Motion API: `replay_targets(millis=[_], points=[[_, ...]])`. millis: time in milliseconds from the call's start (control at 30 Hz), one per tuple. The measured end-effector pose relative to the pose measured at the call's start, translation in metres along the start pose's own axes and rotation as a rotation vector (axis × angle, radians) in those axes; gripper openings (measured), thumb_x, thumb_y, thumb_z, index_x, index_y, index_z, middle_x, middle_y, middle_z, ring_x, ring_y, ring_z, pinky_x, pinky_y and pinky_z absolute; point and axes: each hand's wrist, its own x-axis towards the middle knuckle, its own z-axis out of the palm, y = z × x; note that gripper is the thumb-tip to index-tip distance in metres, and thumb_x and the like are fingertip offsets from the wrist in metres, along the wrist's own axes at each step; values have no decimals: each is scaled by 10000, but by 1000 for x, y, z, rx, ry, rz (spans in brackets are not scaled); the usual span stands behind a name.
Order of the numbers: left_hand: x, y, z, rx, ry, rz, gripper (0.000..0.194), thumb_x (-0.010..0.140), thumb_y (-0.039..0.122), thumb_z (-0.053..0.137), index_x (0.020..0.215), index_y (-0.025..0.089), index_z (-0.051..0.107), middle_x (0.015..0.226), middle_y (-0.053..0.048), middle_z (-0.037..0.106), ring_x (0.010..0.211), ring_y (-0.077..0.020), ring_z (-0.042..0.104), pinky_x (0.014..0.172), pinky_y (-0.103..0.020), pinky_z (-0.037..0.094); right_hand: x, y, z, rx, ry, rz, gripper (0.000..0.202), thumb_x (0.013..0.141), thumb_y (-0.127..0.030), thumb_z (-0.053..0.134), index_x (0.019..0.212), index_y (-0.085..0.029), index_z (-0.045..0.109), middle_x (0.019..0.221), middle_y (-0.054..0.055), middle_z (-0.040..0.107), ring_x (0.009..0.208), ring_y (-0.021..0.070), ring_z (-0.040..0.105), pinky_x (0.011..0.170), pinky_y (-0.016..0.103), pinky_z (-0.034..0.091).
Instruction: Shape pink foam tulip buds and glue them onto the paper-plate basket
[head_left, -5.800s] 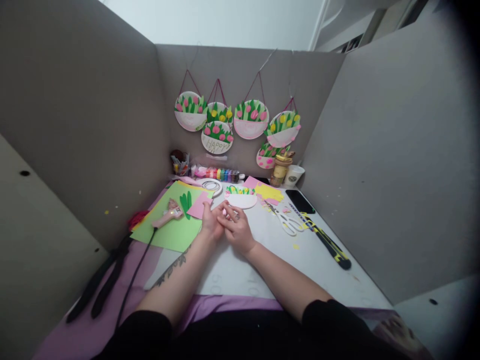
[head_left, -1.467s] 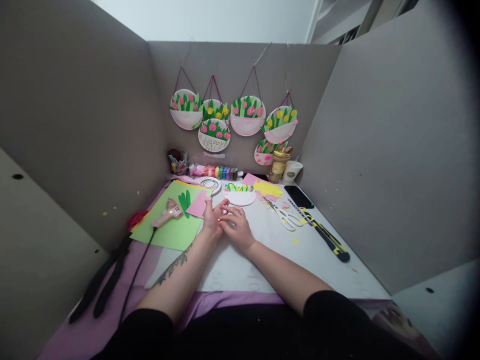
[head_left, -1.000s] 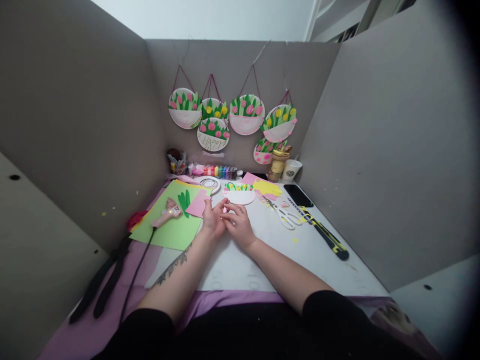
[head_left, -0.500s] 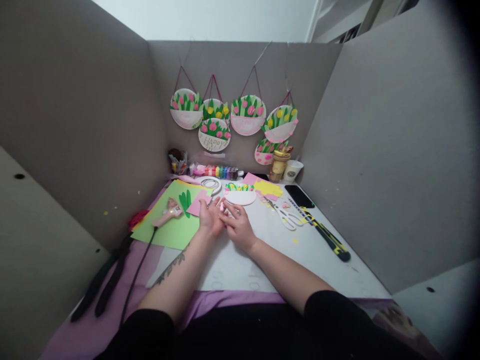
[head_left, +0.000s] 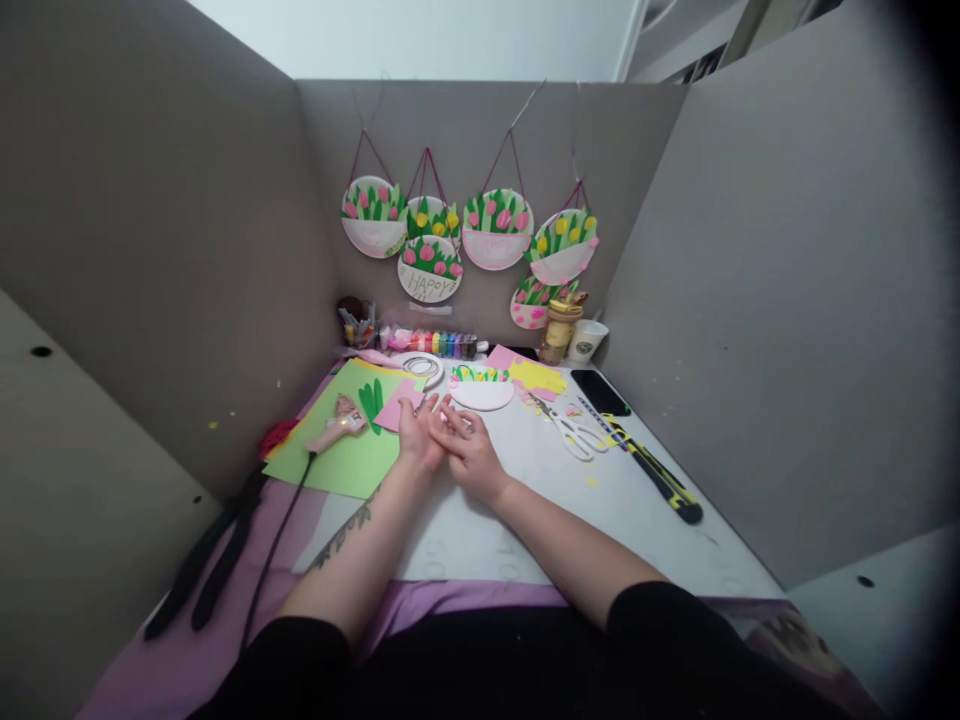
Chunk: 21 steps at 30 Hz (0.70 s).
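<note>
My left hand (head_left: 424, 440) is palm up above the white board, its fingers stretched forward. Across its palm and fingers lies my right hand (head_left: 471, 455), with straight fingers resting flat. A small soft-looking pink lump (head_left: 444, 416) rests on my left hand, mostly covered by the right fingers; its exact shape is hidden. Just beyond the hands stands a half paper plate (head_left: 481, 397) decorated with green leaves and small tulips. Beside the left hand, pink paper (head_left: 400, 404) and green leaf cut-outs (head_left: 370, 402) lie on a green sheet (head_left: 330, 477).
A pink glue gun (head_left: 337, 430) with a cord is at left. White-handled scissors (head_left: 577, 436), a cutter knife (head_left: 667, 488) and a black phone (head_left: 600, 392) lie at right. Colourful clay packs (head_left: 442, 345) and a paper cup (head_left: 587, 341) stand at the back, below hanging plate baskets (head_left: 498, 250).
My right fingers have slid slightly left and forward over the left palm, covering more of the pink lump. The camera view has shifted very slightly.
</note>
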Motion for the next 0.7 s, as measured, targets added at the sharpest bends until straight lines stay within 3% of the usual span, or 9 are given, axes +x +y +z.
replay_targets(millis=[100,233,467,700], points=[[0,1,-1,-12,-16,-7,613,898,689,190,1082,185,488,1070,-127,589,837,-204,630,698,-342,553,0,1,-1,-28,8,33,548,721,-51,517,1212,-239,672,1484,33,452,1201,262,400,1036,467,410],[1,0,-1,-16,-46,4,613,902,684,175,1072,188,493,1059,-116,597,806,-194,630,686,-339,555,1,-2,-4,-4,52,-46,467,735,-51,519,1100,-251,731,1443,26,506,1193,251,407,1034,442,412],[2,-2,-1,-31,-5,-23,617,887,696,230,1095,178,491,1075,-147,593,893,-226,639,747,-366,556,3,-3,-4,-139,16,26,510,767,-70,516,1225,-235,666,1472,67,468,1195,274,407,1018,458,411],[0,0,1,-23,5,-9,592,910,666,197,1079,181,491,1058,-130,610,817,-211,642,705,-369,564,1,-4,-2,-155,-40,-41,535,757,-74,541,1231,-292,655,1480,41,450,1241,274,414,1025,458,395]])
